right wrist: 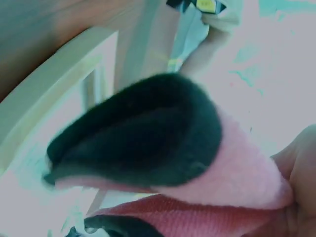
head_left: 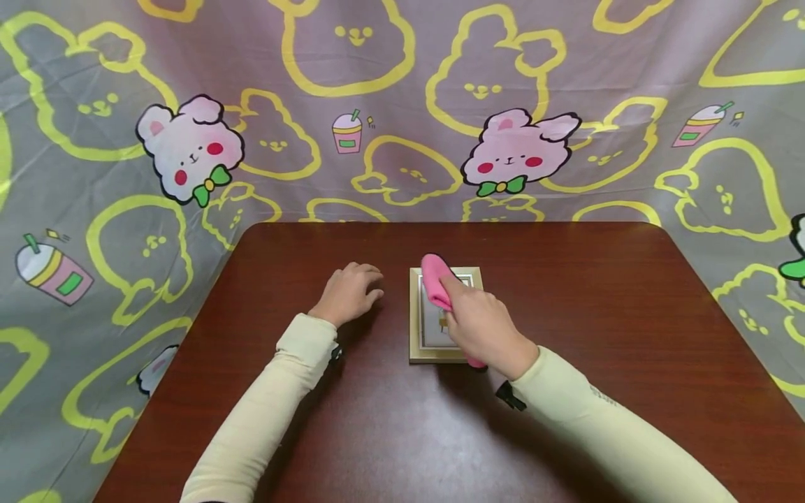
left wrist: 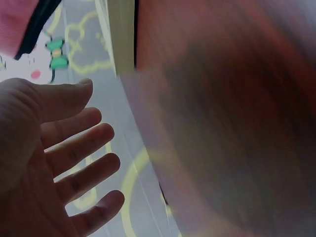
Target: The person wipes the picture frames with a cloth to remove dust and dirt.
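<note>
A picture frame (head_left: 414,335) with a pale wooden border lies on the table under my right hand (head_left: 487,325). That hand grips a folded pink cloth (head_left: 435,279) with a dark underside, held over the frame's glass. In the right wrist view the cloth (right wrist: 247,163) folds double, its dark side showing, beside the frame's border (right wrist: 29,98). To the left of the frame, apart from it, is my left hand (head_left: 349,293), holding nothing. Its fingers are spread and loosely bent in the left wrist view, near the frame's edge (left wrist: 124,34). My right hand covers part of the picture.
The dark reddish wooden table (head_left: 578,293) reaches back to a hanging curtain (head_left: 402,105) printed with yellow outlines, white rabbits and drink cups. The curtain also runs along both sides. Each wrist wears a small black device, under the pale sleeves (head_left: 270,398).
</note>
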A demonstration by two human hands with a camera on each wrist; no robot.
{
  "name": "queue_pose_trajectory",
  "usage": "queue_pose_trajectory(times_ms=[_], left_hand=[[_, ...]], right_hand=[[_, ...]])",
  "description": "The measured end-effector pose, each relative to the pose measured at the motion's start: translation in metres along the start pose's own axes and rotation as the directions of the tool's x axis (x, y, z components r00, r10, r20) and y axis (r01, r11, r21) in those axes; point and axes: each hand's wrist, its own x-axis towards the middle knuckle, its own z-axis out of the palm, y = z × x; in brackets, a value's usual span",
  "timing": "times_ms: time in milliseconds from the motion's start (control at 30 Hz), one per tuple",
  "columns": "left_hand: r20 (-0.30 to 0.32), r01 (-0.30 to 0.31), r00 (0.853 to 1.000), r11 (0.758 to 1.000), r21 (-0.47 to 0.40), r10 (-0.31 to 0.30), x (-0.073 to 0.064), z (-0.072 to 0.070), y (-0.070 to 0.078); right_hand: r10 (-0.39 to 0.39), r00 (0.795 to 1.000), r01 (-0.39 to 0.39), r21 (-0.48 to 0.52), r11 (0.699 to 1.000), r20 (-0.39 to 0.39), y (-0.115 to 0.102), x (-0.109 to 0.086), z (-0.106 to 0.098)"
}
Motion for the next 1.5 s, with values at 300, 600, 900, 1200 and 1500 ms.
queue_pose_trajectory(times_ms=[300, 600, 900, 1200, 1500], left_hand=[[-0.022, 0.105, 0.994, 0.993, -0.044, -0.106, -0.015, -0.013, -0.037], [-0.018, 0.114, 0.993, 0.992, -0.054, -0.115, -0.022, -0.014, -0.038], [-0.017, 0.101, 0.995, 0.992, -0.081, -0.103, -0.021, -0.015, -0.026], [-0.033, 0.073, 0.997, 0.994, -0.084, -0.076, -0.028, -0.020, -0.015], [-0.064, 0.050, 0.997, 0.997, -0.064, -0.054, -0.035, -0.025, -0.009]], right_hand=[[-0.161, 0.986, 0.161, -0.022, 0.987, -0.035, -0.050, 0.008, 0.042], [-0.212, 0.977, 0.214, -0.062, 0.975, 0.034, -0.065, 0.001, 0.073], [-0.174, 0.981, 0.183, -0.114, 0.976, 0.084, -0.068, -0.003, 0.086], [-0.160, 0.953, 0.216, -0.208, 0.954, 0.256, -0.074, -0.010, 0.089], [-0.169, 0.939, 0.114, 0.191, 0.975, 0.300, -0.019, 0.008, 0.036]])
